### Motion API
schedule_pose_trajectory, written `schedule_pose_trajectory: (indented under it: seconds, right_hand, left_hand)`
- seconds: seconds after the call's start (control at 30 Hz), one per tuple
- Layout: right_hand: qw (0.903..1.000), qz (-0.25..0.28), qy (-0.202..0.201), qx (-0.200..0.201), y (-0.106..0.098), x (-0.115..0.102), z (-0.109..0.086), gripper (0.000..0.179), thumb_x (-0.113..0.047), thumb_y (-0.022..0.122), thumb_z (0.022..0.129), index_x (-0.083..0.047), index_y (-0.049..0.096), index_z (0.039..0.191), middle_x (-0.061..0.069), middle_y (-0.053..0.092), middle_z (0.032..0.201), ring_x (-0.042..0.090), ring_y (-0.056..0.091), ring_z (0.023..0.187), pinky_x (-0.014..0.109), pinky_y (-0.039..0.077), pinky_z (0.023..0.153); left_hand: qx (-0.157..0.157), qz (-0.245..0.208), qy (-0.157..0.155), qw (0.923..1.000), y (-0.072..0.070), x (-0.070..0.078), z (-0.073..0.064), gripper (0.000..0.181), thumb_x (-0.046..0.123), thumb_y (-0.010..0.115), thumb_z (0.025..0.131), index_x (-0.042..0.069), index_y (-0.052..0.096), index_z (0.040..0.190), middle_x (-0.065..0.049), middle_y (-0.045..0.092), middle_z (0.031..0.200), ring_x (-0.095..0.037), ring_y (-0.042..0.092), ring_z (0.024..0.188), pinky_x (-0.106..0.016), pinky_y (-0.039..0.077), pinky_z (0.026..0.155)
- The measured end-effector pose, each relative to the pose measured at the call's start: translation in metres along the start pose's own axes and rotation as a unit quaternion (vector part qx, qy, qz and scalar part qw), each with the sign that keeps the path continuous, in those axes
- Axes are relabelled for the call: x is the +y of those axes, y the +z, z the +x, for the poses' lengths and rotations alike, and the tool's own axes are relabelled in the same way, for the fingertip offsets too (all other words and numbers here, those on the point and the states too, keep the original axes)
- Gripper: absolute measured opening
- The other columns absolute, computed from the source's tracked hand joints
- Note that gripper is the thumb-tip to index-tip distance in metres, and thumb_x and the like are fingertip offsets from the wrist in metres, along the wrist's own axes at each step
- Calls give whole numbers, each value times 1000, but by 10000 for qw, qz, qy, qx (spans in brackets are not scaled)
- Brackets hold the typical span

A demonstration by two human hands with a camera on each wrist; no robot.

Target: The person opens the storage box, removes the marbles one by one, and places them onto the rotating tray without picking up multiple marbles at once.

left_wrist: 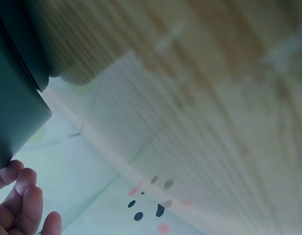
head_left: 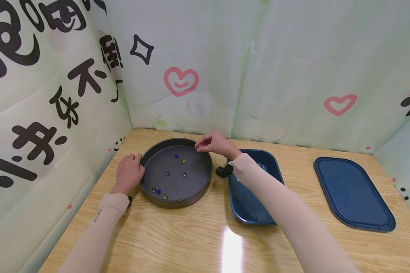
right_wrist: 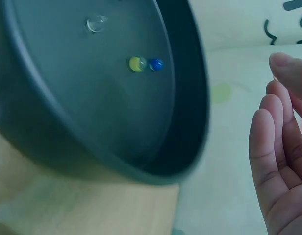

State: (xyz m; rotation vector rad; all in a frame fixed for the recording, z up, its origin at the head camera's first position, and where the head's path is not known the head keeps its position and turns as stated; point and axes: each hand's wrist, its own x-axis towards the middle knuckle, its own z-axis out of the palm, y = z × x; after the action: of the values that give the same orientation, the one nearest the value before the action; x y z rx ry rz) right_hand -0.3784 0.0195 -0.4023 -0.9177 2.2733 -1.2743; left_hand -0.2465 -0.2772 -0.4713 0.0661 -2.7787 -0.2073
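Observation:
A dark round pan (head_left: 177,182) holds several glass marbles, among them a blue marble (head_left: 176,156) beside a yellow one (head_left: 183,161). My left hand (head_left: 128,172) grips the pan's left rim; in the left wrist view its curled fingers (left_wrist: 32,198) show by the pan's wall (left_wrist: 16,117). Over the far right part of the rim, my right hand (head_left: 218,145) pinches a small orange marble (head_left: 196,147) between thumb and fingertips. In the right wrist view the marble is mostly hidden by the thumb (right_wrist: 290,71).
A deep blue bin (head_left: 237,206) stands right of the pan, under my right forearm, with clear marbles (head_left: 261,166) at its far end. Farther right lies a flat blue lid (head_left: 355,193) on the wooden table (head_left: 191,242). Printed curtains (head_left: 212,45) enclose the back and sides.

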Motion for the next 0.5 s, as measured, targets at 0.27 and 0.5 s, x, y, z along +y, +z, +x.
schedule_pose_trajectory:
  seconds: [0.27, 0.5]
  right_hand:
    - [9998, -166, 121, 39, 25, 11, 15, 19, -6, 70, 81, 1, 71, 98, 15, 72, 96, 8, 63, 74, 22, 53, 73]
    - [9992, -355, 177, 34, 39, 12, 24, 18, -7, 71, 80, 0, 72, 96, 14, 72, 93, 6, 63, 73, 23, 53, 75]
  left_hand:
    - [39, 19, 39, 10000, 3, -1, 0, 27, 7, 52, 84, -4, 55, 108, -22, 56, 91, -37, 52, 79, -48, 44, 69]
    - [84, 35, 32, 10000, 3, -1, 0, 28, 8, 53, 83, -3, 55, 109, -23, 56, 91, -37, 52, 80, -48, 44, 69]
